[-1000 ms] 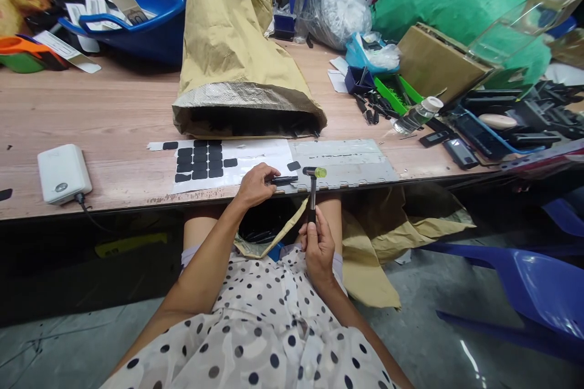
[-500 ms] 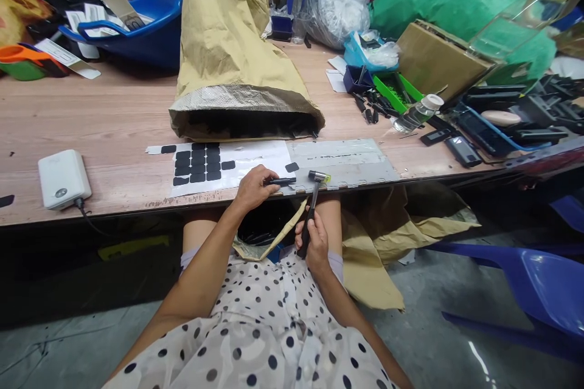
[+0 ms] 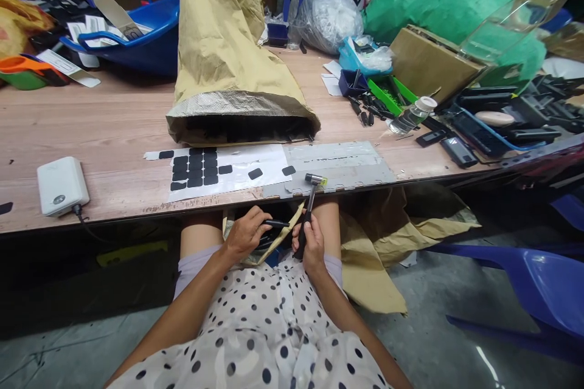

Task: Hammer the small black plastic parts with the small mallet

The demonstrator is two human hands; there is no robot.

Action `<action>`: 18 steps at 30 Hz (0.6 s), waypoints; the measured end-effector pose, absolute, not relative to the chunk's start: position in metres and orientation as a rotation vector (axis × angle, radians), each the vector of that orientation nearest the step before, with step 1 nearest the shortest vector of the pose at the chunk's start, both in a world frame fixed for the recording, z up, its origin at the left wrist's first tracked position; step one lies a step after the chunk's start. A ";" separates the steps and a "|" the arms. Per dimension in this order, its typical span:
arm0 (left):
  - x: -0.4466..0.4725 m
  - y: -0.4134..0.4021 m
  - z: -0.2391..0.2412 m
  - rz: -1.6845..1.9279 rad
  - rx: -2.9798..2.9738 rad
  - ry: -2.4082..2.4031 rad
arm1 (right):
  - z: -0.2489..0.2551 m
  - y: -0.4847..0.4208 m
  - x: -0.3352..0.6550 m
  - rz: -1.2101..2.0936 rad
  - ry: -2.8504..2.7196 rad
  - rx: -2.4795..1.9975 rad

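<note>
Workbench: a long wooden table [image 3: 114, 127] is running left to right, crowded along its far side; a brown paper sack [image 3: 228, 73] is lying open-mouthed at the far centre, a white power bank [image 3: 61, 177] is sitting near the left edge, and a clear bottle [image 3: 413, 114] is lying to the right
Near edge: a white sheet [image 3: 237, 161] is carrying a block of black pads [image 3: 195, 170], with a grey metal plate [image 3: 337, 161] lying just to its right
Left hand [image 3: 246, 234]: it is hanging below the table edge over the lap, fingers curled closed around one end of a slim black piece [image 3: 276, 223]; the piece is pointing right, towards the other hand
Right hand [image 3: 310, 243]: it is gripping the dark handle of a small hammer [image 3: 310, 200] in a closed fist, very near the tip of the black piece
Hammer head: it is resting at the near edge of the metal plate, its yellow face pointing right
Lap: an open paper bag [image 3: 278, 240] is sitting between the knees, right under both hands
Risk, slipping: the black piece is being held by one end only, so I judge it could be dropping past the bag to the floor if the grip loosens
Risk, fingers: the two hands are crowding each other; a careless swing could be catching the left knuckles
Risk, head: it is barely sitting on the plate and could be sliding off
</note>
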State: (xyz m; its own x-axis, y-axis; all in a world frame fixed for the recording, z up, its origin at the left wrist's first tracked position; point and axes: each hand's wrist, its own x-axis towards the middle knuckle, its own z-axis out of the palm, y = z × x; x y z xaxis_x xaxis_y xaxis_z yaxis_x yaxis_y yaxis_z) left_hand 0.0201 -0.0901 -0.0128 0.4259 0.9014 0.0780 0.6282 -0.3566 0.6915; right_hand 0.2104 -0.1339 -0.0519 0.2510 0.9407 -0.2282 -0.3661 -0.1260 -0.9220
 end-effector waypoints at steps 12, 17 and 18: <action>0.028 -0.039 0.025 0.986 1.925 1.534 | -0.056 -0.134 0.210 1.270 -0.638 -1.190; 0.017 0.063 0.041 1.204 1.565 2.152 | -0.055 -0.135 0.210 1.266 -0.660 -1.191; 0.014 0.078 0.041 1.167 1.468 2.222 | -0.055 -0.135 0.210 1.271 -0.666 -1.191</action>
